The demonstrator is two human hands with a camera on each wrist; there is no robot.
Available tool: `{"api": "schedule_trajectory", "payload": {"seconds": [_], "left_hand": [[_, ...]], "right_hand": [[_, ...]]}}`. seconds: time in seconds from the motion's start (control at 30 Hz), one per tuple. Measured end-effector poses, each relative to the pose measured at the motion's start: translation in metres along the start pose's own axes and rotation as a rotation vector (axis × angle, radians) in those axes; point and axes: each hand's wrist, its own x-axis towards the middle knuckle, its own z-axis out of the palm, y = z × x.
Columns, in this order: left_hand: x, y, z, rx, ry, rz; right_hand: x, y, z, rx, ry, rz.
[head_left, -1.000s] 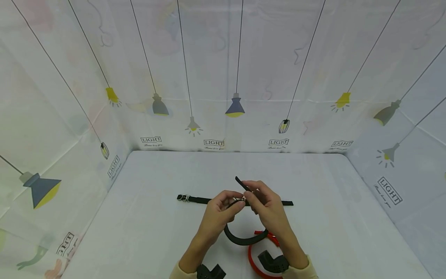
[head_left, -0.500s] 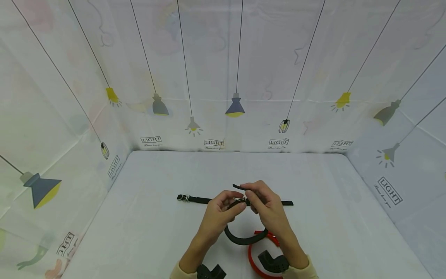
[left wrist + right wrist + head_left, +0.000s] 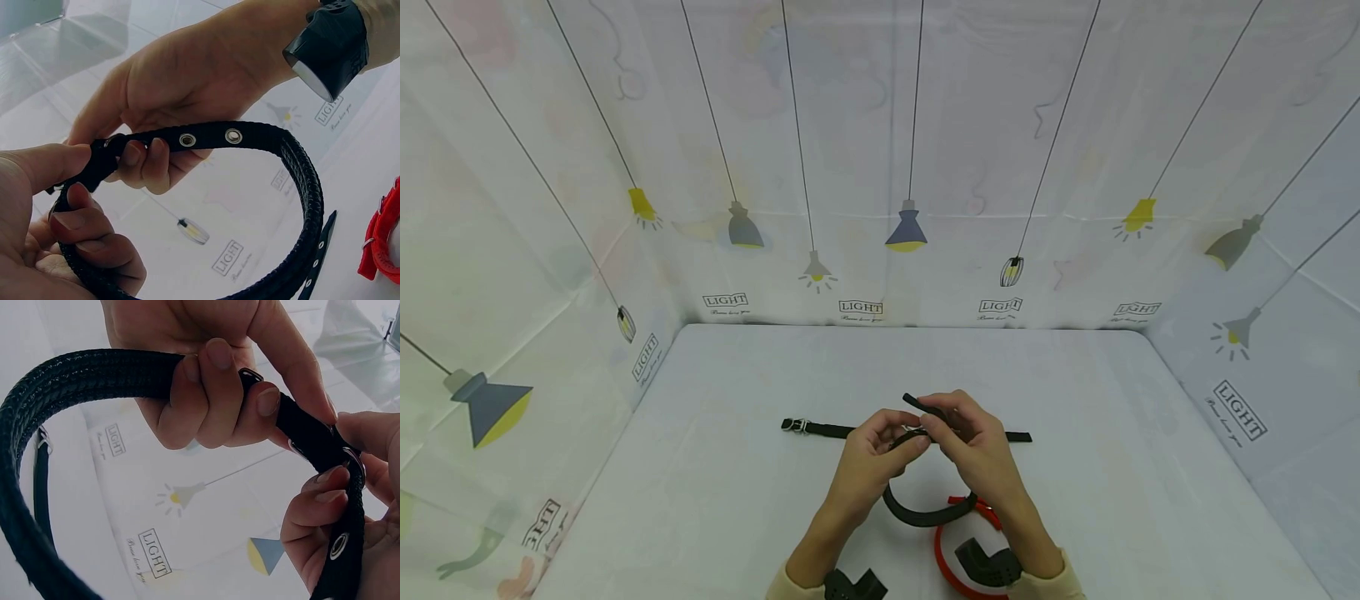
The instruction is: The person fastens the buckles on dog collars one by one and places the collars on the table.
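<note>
Head view: left grip and right grip pinch a black braided strap loop; best keep its tip flat, untwisted.

Three straps: one held black strap, one flat black strap nearer the far edge of the worktop, and one red strap farther from that edge. Two hands: one left hand, one right hand. Two wrist cameras. Two sleeves. Beyond the worktop's edges, ten printed lamps and seven printed labels.
</note>
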Motion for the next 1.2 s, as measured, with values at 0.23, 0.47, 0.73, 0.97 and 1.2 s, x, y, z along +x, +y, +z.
{"api": "schedule_trajectory", "payload": {"seconds": [0.23, 0.47, 0.73, 0.97, 1.2], "left_hand": [[-0.0007, -0.0003, -0.0001, -0.005, 0.000, 0.001], [-0.0005, -0.0001, -0.0002, -0.012, -0.001, 0.001], [-0.0001, 0.0002, 0.0001, -0.019, -0.005, -0.002], [0.0002, -0.0001, -0.0003, -0.006, -0.025, -0.002], [-0.0003, -0.0006, -0.0011, 0.018, -0.033, -0.016]], "right_hand": [[-0.0002, 0.0002, 0.0000, -0.006, -0.007, -0.013], [-0.0003, 0.0013, -0.0003, -0.020, -0.002, -0.035], [-0.0009, 0.0020, -0.0006, -0.016, -0.016, -0.042], [-0.0006, 0.0023, -0.0005, -0.022, -0.009, -0.036], [-0.0010, 0.0034, -0.0022, -0.021, -0.023, -0.007]]}}
